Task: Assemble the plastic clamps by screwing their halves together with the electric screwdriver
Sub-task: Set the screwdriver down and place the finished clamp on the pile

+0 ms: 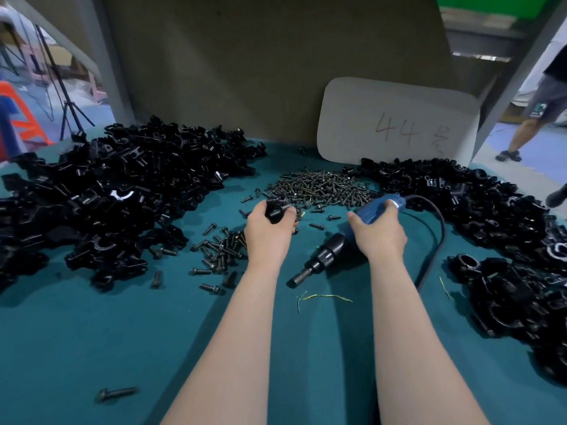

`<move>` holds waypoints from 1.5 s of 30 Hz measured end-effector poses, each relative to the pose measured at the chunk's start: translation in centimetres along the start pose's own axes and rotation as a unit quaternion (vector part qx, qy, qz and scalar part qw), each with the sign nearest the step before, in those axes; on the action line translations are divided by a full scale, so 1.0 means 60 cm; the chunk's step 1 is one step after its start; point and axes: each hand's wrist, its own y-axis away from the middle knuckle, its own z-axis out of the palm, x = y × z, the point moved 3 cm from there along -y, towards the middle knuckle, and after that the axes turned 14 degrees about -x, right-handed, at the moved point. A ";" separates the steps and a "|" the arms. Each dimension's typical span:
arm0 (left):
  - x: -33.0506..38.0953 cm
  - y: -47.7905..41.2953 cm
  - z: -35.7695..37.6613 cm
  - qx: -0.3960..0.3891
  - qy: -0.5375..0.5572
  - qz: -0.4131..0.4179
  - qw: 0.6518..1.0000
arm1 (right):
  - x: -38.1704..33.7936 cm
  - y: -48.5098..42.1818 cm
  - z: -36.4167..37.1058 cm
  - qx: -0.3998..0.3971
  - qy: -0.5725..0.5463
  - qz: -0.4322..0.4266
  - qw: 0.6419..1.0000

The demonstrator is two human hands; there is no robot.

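Head view is showing the left hand (270, 230) curling its grip round a small black clamp piece (274, 211) at the near edge of the screw heap (319, 186). Whether it is one half or two halves mated cannot be told.

The right hand (380, 236) is wrapping its grip round the blue body of the electric screwdriver (329, 250). The tool's black ribbed nose is slanting down toward the teal worktop (92, 332), and its dark cable (439, 231) is looping away to the right.

The step looks like fetching a screw for the held clamp. The next move is likely calling for a screw seated in the clamp's hole, then the driver lifted and its tip lined up square on the screw head.

Glossy, hard, curved clamp halves are lying in a left pile (122, 191) and a right pile (460, 194). Dull metal screws with round heads are lying loose (221, 254) beside the left wrist. The worktop covering is looking matte and cloth-like.
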 end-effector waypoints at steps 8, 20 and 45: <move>0.004 0.005 0.001 0.026 -0.160 0.000 0.987 | -0.058 0.034 0.019 0.010 0.136 -0.092 0.986; 0.011 0.005 -0.032 0.114 -0.057 -0.021 0.992 | -0.113 0.031 0.055 -0.062 0.048 -0.237 0.968; 0.005 -0.001 0.005 -0.017 -0.097 0.015 0.995 | -0.101 0.043 0.030 -0.108 -0.005 -0.243 0.964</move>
